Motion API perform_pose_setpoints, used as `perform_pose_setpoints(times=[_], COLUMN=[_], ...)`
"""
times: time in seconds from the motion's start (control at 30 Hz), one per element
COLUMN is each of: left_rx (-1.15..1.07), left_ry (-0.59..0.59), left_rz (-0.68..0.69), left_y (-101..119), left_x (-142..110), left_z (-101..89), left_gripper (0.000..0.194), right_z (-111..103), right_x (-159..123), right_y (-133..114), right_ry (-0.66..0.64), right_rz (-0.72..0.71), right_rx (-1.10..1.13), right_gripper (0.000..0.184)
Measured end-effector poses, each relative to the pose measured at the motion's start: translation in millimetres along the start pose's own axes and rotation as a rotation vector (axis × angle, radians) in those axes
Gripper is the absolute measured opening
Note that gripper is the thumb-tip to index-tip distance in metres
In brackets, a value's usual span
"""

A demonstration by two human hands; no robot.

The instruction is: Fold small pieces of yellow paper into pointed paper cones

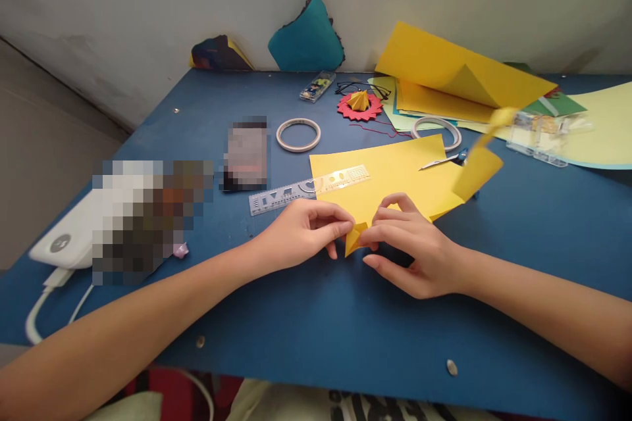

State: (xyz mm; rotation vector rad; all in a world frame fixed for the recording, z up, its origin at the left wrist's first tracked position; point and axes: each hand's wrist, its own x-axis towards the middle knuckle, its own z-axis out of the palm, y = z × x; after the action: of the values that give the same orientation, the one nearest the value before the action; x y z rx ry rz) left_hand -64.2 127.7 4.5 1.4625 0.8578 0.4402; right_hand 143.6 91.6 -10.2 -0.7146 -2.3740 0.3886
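Observation:
My left hand (311, 233) pinches a small folded piece of yellow paper (353, 241) between thumb and fingers. From the other side my right hand (415, 247) reaches to the same piece, its index fingertip touching it and its thumb held apart below. Just beyond both hands lies a large yellow sheet (390, 168). A clear plastic ruler (309, 189) rests partly on that sheet, left of its middle. On the sheet's right side are scissors (439, 162) with a blue handle, partly hidden by a curled yellow strip (478, 171).
Two tape rolls (298, 135) lie behind the sheet. Further back are a red and yellow folded-paper piece (359, 105), eyeglasses (365, 87) and stacked coloured papers (444, 72). A white power bank (64, 240) with a cable sits at left, beside blurred items. The table (316, 342) is blue.

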Motion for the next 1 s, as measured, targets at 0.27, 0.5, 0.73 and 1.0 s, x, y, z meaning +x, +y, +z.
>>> perform_pose_setpoints(times=[0.27,0.5,0.73,1.0], left_rx=[0.065,0.729,0.777,0.793], left_ry=[0.081,0.236,0.251,0.259], left_rz=[0.036,0.624,0.581,0.532], left_y=[-3.2,-14.0,-10.2,-11.8], left_x=[1.3,-5.7,-9.5,-9.0], left_z=[7.3,12.8,11.7,13.0], left_gripper=[0.017,0.024,0.022,0.021], right_z=[2.3,3.6,2.5,2.3], right_x=[2.2,1.2,-0.2,2.3], right_y=[0.0,1.4,2.3,0.3], right_ry=[0.047,0.085,0.129,0.081], right_rz=[-0.054,-0.076,-0.046,-0.023], right_rx=[0.029,0.019,0.022,0.034], right_gripper=[0.011,0.021,0.015,0.014])
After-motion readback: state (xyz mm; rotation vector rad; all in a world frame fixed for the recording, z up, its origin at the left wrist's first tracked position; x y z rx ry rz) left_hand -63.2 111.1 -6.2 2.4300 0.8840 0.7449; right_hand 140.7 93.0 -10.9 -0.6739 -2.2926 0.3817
